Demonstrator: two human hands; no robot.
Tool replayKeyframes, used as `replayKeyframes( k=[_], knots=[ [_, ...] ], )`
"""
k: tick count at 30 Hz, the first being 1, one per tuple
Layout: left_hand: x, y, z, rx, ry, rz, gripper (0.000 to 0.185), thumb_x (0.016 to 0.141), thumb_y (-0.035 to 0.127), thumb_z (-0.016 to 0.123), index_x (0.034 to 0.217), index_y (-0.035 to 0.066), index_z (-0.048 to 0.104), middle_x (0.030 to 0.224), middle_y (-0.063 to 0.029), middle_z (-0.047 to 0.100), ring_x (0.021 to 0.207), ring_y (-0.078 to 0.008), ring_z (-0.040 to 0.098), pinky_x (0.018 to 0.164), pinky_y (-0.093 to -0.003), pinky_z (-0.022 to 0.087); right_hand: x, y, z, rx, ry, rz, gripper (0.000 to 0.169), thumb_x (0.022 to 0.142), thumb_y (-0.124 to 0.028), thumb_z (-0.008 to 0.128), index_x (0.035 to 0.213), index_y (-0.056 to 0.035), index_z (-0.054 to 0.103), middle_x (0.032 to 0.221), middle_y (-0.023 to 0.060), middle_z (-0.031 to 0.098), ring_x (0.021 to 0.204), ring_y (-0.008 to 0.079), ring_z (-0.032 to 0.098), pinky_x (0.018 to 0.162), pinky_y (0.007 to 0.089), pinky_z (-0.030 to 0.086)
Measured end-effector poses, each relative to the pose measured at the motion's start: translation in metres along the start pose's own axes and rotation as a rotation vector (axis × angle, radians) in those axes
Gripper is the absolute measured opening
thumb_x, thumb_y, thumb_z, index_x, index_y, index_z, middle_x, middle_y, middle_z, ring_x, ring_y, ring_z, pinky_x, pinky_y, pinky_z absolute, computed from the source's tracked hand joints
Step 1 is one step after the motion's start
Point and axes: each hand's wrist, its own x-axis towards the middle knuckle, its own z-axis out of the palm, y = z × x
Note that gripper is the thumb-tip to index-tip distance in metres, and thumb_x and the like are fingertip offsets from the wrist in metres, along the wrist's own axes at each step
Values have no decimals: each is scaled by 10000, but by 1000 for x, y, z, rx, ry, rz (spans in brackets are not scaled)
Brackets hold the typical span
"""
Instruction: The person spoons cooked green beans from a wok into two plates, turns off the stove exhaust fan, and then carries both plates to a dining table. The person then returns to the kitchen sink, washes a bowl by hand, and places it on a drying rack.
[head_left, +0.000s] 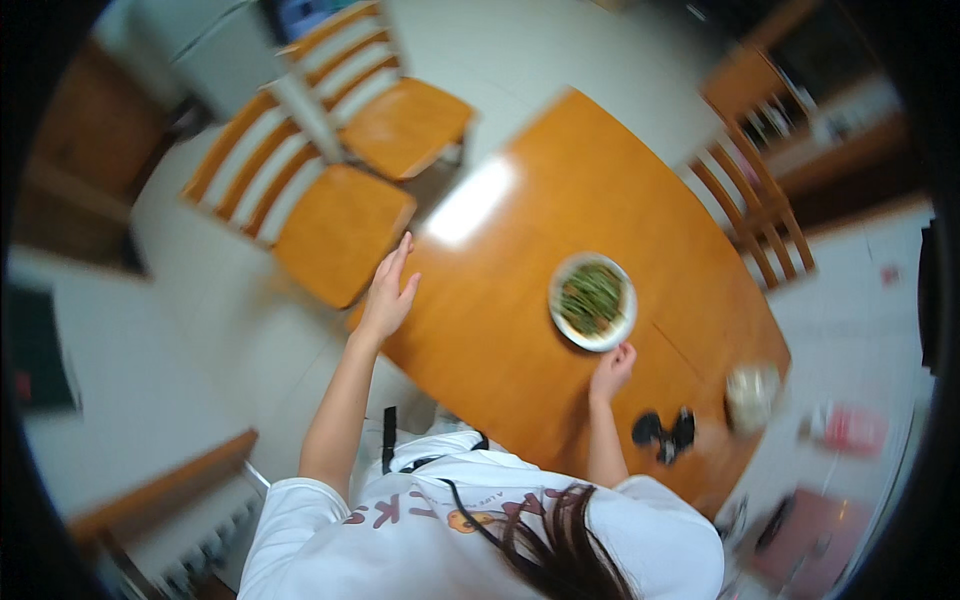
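A round white dish (556, 315) of cooked green vegetables (591, 297), cut in long pieces, is over the wooden table (487, 300). The thumb and fingers of my right hand (615, 369) pinch its near rim. Whether the dish rests fully on the tabletop or is slightly raised, I cannot tell. My left hand (388, 296) holds nothing; its thumb stands apart from the extended fingers. It hovers by the table's left edge, close to the seat of a wooden chair (341, 225).
A second wooden chair (409, 124) stands beyond the first, and another chair (750, 210) is across the table. A small black object (665, 433) and a blurred, pale container (752, 397) occupy the table's right end. A pink box-like thing (810, 536) is at lower right.
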Motion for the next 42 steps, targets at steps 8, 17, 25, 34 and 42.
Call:
replayKeyframes(
  k=[8,17,25,34,42],
  knots=[
    [-378,-3,-447,871,632,-211,539,701,38,516,1210,127,361,1258,-108,300,1172,-305,257,945,-422,258,-354,-317,105,73,-800,-1020,118,781,-65,464,890,-27,490,626,146,540,532,287,532,474,353,411],
    [-869,88,-807,1361,878,-883,482,692,45,527,1151,159,437,1292,-37,280,1187,-281,242,930,-487,247,-980,-689,-4,375,-1518,-1412,211,773,-129,475,968,-50,465,648,109,554,583,269,541,530,357,426],
    [-1372,97,-1168,437,1428,-604,483,745,212,515,1202,151,371,1296,-87,274,1190,-285,252,935,-490,226,-1504,-906,-219,187,-1473,-1750,184,760,-130,495,935,-80,470,584,97,536,574,282,532,518,386,412],
    [-1987,147,-1536,-884,1708,1351,256,765,329,453,852,90,471,752,-17,398,708,-128,402,648,-280,346,-2231,-1170,-572,134,-1655,-2778,193,757,-223,477,851,-61,524,842,148,566,793,307,539,660,399,436],
    [-2475,236,-1726,-406,1911,1490,133,542,50,432,600,79,316,565,-7,280,500,-113,283,474,-225,272,-2770,-1227,-1054,731,-1896,-3398,258,775,-222,455,944,-32,502,830,153,572,758,312,551,664,402,433]
  ],
)
